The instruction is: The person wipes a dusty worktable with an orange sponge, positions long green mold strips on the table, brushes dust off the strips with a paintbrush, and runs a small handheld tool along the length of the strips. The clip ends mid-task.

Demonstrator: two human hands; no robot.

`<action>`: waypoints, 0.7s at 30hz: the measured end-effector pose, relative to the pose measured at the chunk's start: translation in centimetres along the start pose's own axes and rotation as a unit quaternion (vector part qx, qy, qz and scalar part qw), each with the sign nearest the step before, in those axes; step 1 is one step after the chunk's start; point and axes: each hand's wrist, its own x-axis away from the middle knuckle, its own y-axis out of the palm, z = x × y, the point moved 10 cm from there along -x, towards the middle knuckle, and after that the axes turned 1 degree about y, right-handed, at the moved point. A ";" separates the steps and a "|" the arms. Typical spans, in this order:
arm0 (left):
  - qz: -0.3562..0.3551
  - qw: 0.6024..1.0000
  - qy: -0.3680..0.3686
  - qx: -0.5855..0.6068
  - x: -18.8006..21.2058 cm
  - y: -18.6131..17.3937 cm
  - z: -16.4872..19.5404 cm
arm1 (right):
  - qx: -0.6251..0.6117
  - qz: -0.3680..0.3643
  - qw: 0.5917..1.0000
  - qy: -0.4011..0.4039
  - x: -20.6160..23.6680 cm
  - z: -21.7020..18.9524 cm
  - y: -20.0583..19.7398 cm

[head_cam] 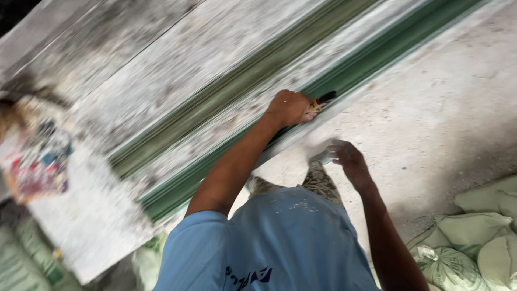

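Observation:
My left hand [290, 106] is closed around a small brush-like tool [322, 100] with a dark tip and a reddish-yellow handle. It presses the tool against a long green moulding [371, 56] that runs diagonally along a worn whitish board [177, 70]. My right hand [349, 160] is lower, at the board's near edge. Its bent fingers rest on a small pale grey piece [322, 157], and blur hides whether they grip it. My blue shirt [285, 242] and patterned trousers [319, 182] fill the bottom of the view.
Pale green sacks [474, 237] lie piled at the lower right on a dusty concrete floor [447, 108]. More sacks [27, 258] lie at the lower left. A blurred colourful patch [40, 161] sits on the board's left end.

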 end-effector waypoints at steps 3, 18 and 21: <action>-0.009 1.000 -0.002 -0.014 -9.7 0.5 3.0 | 0.001 0.014 1.000 -0.013 -3.0 -1.3 -7.8; -0.042 0.993 -0.004 -0.108 -53.8 -0.9 16.6 | 0.021 0.122 0.992 -0.006 -14.8 -10.6 -46.6; 0.000 0.997 0.024 -0.078 -63.1 -1.1 19.7 | 0.024 0.118 0.993 -0.019 -19.7 -12.1 -52.6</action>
